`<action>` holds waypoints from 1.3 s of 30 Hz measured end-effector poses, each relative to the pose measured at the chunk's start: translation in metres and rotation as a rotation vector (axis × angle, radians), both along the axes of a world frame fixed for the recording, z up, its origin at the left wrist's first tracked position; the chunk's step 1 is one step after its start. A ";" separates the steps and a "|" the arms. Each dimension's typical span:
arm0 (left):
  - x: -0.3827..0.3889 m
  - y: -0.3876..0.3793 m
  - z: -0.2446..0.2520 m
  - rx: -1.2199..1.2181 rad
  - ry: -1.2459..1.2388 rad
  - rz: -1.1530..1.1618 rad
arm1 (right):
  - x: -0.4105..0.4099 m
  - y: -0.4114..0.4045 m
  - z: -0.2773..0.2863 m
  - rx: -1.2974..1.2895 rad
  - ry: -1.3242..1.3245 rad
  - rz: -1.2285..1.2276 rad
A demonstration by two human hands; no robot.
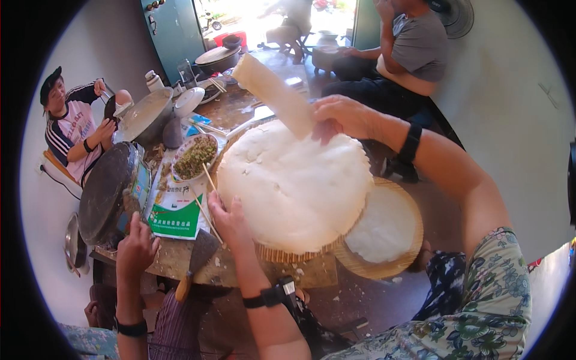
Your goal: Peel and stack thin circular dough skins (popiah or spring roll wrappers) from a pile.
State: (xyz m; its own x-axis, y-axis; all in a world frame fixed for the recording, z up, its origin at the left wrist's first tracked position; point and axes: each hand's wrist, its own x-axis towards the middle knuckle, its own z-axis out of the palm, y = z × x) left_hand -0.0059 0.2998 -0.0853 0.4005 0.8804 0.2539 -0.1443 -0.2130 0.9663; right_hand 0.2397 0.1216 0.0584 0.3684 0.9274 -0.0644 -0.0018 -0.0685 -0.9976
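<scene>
My right hand (337, 118) grips one end of a folded, pale flat sheet of dough or pancake (274, 96), raised over the far side of a large stack of thin round pancakes (288, 184). This stack lies on a round slatted tray (288, 257). At the tray's left edge my left hand (230, 218) holds the rim, its thumb side over the pancakes and the other fingers partly hidden. Beside it lie thin wooden sticks (204, 216). A patterned bowl of chopped green-and-brown filling (195, 157) stands to the left.
A co-worker's hand (135, 245) holds a tool at a tilted round griddle (110, 193). A scraper (201, 252) overhangs the table edge. A second tray with pancakes (382, 225) sits lower right. Two people (74, 121) (414, 49) sit beyond. A large basin (148, 117) stands left.
</scene>
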 end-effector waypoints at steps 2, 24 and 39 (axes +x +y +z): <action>0.023 0.004 -0.023 0.032 0.013 0.004 | -0.017 -0.031 -0.010 0.052 0.147 -0.017; 0.009 0.015 -0.022 0.274 0.265 0.175 | -0.191 -0.136 -0.096 0.344 0.735 -0.237; 0.003 0.014 -0.023 0.250 0.224 0.088 | -0.154 -0.133 -0.152 0.404 0.564 -0.400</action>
State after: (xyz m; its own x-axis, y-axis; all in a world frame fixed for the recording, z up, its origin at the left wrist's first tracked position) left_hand -0.0025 0.3140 -0.1086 0.3963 0.8355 0.3807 0.0946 -0.4496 0.8882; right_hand 0.0855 -0.0113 -0.0936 0.6901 0.7232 -0.0275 -0.4615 0.4106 -0.7864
